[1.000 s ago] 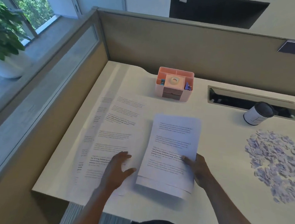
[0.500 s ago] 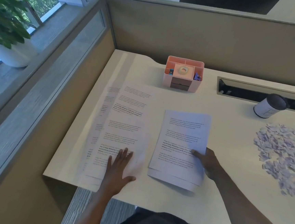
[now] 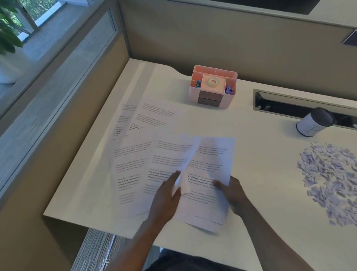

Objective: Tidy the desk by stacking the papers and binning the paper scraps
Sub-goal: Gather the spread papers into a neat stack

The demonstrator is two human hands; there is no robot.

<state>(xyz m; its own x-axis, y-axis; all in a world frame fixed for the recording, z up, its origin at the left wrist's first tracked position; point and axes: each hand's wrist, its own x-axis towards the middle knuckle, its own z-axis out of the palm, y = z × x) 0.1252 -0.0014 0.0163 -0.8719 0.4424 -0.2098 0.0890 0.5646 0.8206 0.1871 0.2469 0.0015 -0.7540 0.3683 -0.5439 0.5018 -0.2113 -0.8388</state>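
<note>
Left hand (image 3: 165, 196) pinching lifted sheet (image 3: 171, 156), right hand (image 3: 234, 194) gripping paper stack (image 3: 212, 160)

left hand (image 3: 165, 197) — pinches curled sheet (image 3: 171, 156) | right hand (image 3: 234, 194) — holds stack (image 3: 213, 160) | scraps (image 3: 337, 184) right

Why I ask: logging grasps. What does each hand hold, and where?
Left hand pinches a sheet at its right edge. Right hand grips the stack at its right edge, thumb on top.

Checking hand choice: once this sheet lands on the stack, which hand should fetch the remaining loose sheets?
Likely left hand: the loose sheets lie on its side, while the right hand holds the stack.
</note>
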